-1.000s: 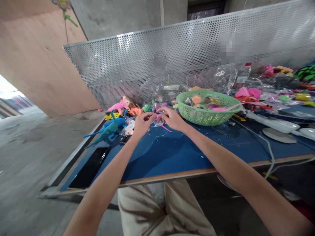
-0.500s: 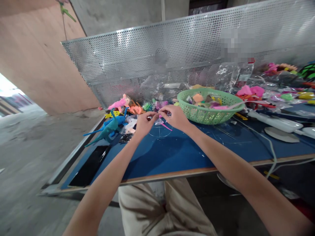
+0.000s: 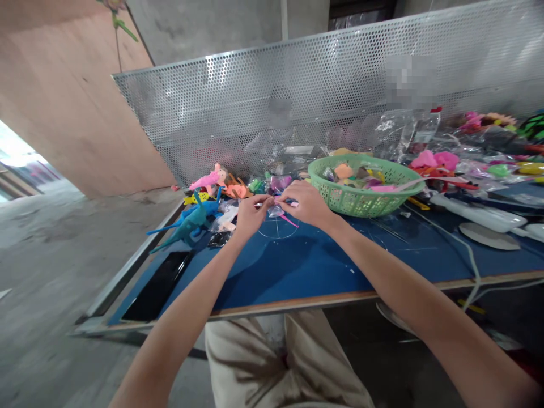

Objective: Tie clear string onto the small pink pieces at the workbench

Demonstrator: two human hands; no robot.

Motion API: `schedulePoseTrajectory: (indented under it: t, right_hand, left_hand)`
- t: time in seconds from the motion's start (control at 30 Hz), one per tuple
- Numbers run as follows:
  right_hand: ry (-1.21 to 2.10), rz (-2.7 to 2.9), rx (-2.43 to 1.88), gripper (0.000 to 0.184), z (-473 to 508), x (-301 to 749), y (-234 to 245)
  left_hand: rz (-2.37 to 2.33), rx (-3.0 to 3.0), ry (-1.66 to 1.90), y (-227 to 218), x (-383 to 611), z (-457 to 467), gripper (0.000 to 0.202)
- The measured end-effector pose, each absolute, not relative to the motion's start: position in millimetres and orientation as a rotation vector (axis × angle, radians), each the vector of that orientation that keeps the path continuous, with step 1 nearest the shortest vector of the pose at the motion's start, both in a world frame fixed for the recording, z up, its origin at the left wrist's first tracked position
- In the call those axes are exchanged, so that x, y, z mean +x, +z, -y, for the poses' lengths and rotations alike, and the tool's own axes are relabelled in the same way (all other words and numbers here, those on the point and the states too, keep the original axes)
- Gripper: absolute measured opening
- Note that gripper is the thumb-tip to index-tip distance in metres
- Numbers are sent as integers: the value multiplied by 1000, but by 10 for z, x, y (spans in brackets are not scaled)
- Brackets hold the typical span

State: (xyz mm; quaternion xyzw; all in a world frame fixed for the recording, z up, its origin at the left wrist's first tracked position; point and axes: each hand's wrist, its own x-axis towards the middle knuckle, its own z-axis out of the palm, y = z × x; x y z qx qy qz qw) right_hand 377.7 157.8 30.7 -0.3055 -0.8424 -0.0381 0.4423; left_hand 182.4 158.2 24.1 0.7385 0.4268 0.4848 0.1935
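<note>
My left hand (image 3: pixel 251 214) and my right hand (image 3: pixel 306 203) meet over the table, fingertips pinched together on a small pink soft-looking piece (image 3: pixel 290 221). A thin pink strand of it sticks out below the fingers to the right. Clear film shows just under the fingertips; whether it belongs to the piece I cannot tell. The fingers hide most of what they grip. To the left of my left hand lie a teal toy dinosaur (image 3: pixel 190 225) and a blue toy (image 3: pixel 211 208). Close by my right hand stands a green plastic basket (image 3: pixel 352 198) with colourful pieces in it.
A blue-topped table (image 3: pixel 272 277) carries a black flat object (image 3: pixel 156 288) at its left front. Pink and orange toys (image 3: pixel 208 180) lie at the back left. On the right are a white glue gun-like tool (image 3: pixel 476 212), a cable (image 3: pixel 461 241) and bagged toys. A perforated metal panel (image 3: pixel 238 107) stands behind.
The view has shifted slightly. Both hands remain together on the pink piece, with the right fingers a little more flattened over it.
</note>
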Motion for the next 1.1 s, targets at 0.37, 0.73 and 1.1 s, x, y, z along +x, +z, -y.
schedulePoseTrajectory:
  t: [0.37,0.73,1.1]
  right_hand:
    - [74,2042,-637,26,-1556,3810,364]
    - [406,2011,-756,30,-1677,3879,305]
    - [633,2056,-895,24,-1693,3861,239]
  left_hand:
    - [-1244,2011,1451,201,1842,-1574,24]
    - [-1241,2339,1612,144,1758,-1638,21]
    - [-912,2777,1481,114,1748,-1654,18]
